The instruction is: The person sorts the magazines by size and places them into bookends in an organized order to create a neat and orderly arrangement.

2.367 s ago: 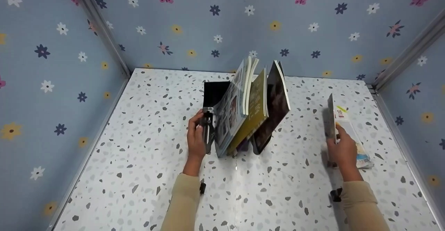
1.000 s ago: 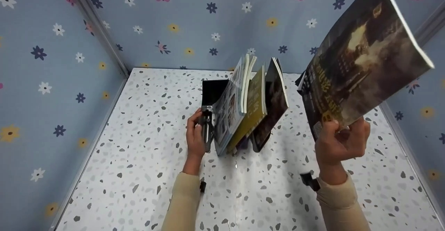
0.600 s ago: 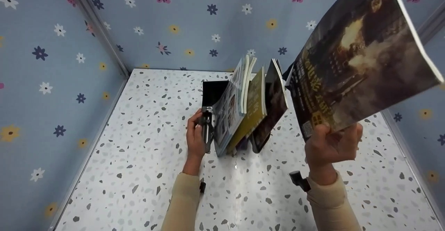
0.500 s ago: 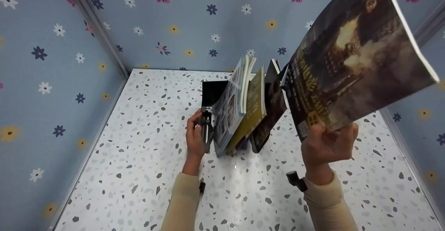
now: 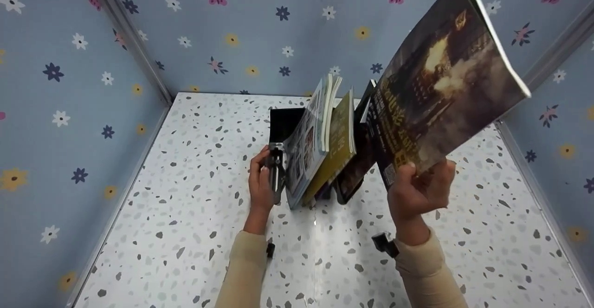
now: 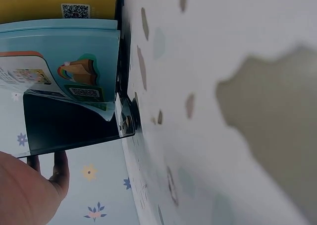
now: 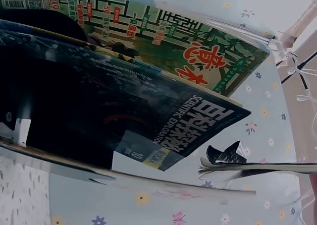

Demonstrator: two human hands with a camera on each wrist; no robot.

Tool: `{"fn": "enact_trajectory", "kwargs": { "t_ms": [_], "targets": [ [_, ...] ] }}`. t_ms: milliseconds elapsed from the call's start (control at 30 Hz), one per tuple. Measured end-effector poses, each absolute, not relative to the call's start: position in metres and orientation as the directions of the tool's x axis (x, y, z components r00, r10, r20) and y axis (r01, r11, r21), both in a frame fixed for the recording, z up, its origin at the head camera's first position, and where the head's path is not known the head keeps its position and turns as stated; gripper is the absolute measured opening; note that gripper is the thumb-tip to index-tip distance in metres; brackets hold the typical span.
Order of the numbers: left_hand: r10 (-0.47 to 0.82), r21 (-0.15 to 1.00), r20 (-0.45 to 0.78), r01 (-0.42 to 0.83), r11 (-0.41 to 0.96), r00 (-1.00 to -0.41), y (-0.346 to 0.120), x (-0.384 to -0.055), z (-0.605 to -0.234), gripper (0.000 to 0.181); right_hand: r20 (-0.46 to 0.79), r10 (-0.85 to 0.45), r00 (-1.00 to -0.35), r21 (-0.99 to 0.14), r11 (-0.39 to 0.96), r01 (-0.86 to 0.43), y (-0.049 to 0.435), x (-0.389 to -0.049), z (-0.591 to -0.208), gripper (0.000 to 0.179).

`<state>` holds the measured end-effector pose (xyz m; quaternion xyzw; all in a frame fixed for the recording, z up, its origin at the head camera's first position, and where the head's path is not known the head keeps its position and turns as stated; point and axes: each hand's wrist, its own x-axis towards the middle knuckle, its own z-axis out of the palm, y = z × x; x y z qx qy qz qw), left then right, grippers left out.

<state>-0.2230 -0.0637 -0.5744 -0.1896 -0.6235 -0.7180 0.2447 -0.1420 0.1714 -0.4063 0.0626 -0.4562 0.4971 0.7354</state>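
A black book rack (image 5: 287, 123) stands mid-table with several magazines leaning in it. Among them are a pale blue one (image 5: 308, 145) and a mustard-yellow one (image 5: 341, 134). My left hand (image 5: 261, 185) rests against the rack's left end; the left wrist view shows fingertips (image 6: 60, 171) touching the panel's outer face. My right hand (image 5: 420, 192) pinches the lower edge of a dark magazine (image 5: 445, 76), tilted in the air. Its left edge overlaps the rack's right side in the head view. In the right wrist view, a green magazine (image 7: 218, 61) stands beside a dark science magazine (image 7: 198, 118).
The speckled white tabletop (image 5: 185, 234) extends around the rack. A flowered blue wall (image 5: 250, 25) rises behind it, with similar panels on both sides. A metal corner post (image 5: 134, 43) stands at the left.
My right hand has lifted the dark magazine from the table's right side and carried it left to the rack's right side. My left hand stays at the rack.
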Motion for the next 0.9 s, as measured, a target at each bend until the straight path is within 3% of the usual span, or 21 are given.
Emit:
{"fn": "enact_trajectory", "kwargs": {
  "t_ms": [333, 633, 900],
  "targets": [
    [-0.115, 0.801, 0.582, 0.592, -0.091, -0.805, -0.064, -0.224, -0.576, 0.035, 0.71, 0.701, 0.066, -0.373, 0.454, -0.809, 0.162, -0.142, -0.409, 0.032],
    [-0.114, 0.805, 0.57, 0.581, -0.118, -0.814, -0.064, -0.222, -0.572, 0.037, 0.727, 0.679, 0.103, -0.312, 0.46, -0.831, 0.154, -0.141, -0.404, 0.024],
    [-0.116, 0.809, 0.57, 0.58, -0.096, -0.814, -0.065, -0.213, -0.555, 0.034, 0.716, 0.689, 0.107, -0.341, 0.48, -0.808, 0.157, -0.146, -0.411, 0.029]
  ]
}}
